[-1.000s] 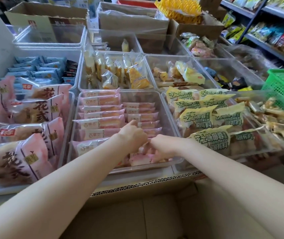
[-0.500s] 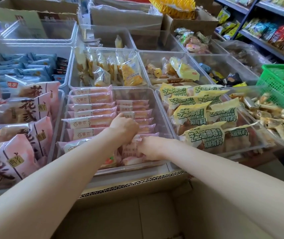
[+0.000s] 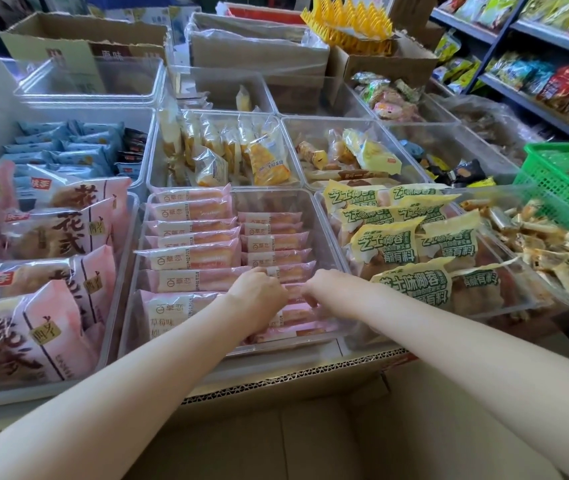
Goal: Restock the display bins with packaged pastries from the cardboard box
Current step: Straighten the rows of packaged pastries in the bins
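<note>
With our left hand and right hand curled onto pink pastry packs near the clear bin's front edge, we risk toppling the neat row.

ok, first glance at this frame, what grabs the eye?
Both hands, left hand and right hand, meet over pink pastry packs in the clear centre bin. Big pink bags fill the left; yellow-green packs sit right of centre, a green basket beyond.
</note>
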Motion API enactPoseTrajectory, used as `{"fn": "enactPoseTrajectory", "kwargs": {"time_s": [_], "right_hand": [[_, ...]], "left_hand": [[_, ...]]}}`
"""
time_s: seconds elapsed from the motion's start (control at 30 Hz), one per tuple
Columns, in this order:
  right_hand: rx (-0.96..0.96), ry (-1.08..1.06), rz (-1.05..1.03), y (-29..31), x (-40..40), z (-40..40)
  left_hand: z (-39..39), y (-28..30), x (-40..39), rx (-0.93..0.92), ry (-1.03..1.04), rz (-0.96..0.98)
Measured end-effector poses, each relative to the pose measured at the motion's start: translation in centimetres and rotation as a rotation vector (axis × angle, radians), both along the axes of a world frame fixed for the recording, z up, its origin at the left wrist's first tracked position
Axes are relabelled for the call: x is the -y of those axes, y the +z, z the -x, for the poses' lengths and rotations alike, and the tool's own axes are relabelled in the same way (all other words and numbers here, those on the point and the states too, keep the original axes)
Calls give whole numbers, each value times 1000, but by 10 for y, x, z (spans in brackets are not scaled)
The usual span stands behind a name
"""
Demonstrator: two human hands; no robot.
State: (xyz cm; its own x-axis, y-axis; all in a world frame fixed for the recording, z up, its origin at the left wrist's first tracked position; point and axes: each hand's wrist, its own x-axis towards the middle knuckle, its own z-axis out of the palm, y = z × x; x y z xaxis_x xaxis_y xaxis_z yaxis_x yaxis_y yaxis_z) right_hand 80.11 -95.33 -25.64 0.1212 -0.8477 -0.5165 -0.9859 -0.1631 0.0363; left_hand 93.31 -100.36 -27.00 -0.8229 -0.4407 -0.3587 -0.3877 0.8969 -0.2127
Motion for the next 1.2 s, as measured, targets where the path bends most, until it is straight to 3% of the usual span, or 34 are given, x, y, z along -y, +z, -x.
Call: {"fn": "enactPoseTrajectory", "kwargs": {"time_s": [0.27,0.37,0.53,0.67,0.93,1.07,1.2], "right_hand": [[-52,66,39,-2,11,-1],[28,65,21,5,14,5],[0,167,89,-6,11,-2],[-24,112,58,-9,11,2],[-55,142,26,-9,18,1],[42,97,128,-9,18,9],[-16,117,70,-18,16,6]], "left_hand": [[-6,3,16,-103,107,-162],[-3,11,24,-83,101,-68],[-2,12,12,165,64,80],[3,8,5,96,93,95],[8,-7,9,138,108,37],[-1,6,25,-21,143,3],[-8,7,25,38,102,45]]}}
